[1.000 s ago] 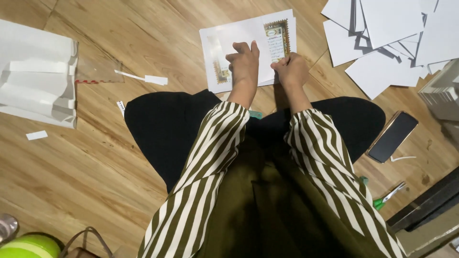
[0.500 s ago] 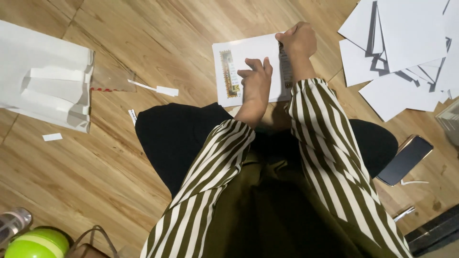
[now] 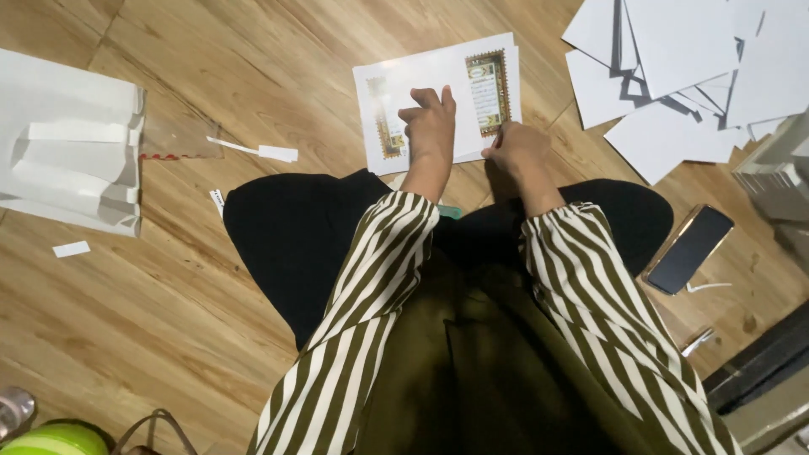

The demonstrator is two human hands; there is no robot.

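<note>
I sit on a wooden floor with a white printed sheet (image 3: 438, 76) lying in front of my knees. It carries two narrow ornate-bordered panels, one at the left (image 3: 388, 126) and one at the right (image 3: 489, 80). My left hand (image 3: 430, 126) rests flat on the middle of the sheet, fingers slightly curled, pressing it down. My right hand (image 3: 516, 150) is closed at the sheet's lower right edge; whether anything is inside the fist is hidden. A small teal object (image 3: 451, 212) peeks out between my forearms.
A loose pile of white sheets (image 3: 674, 67) lies at the upper right, a dark phone (image 3: 691, 248) by my right knee. At the left are folded white paper (image 3: 67, 152), a clear wrapper (image 3: 177, 139) and paper strips (image 3: 261, 152). Dark furniture (image 3: 758, 362) stands lower right.
My right hand has drawn back from the sheet's far edge to its near right edge. My left hand stayed pressing on the sheet. The view shifted slightly.
</note>
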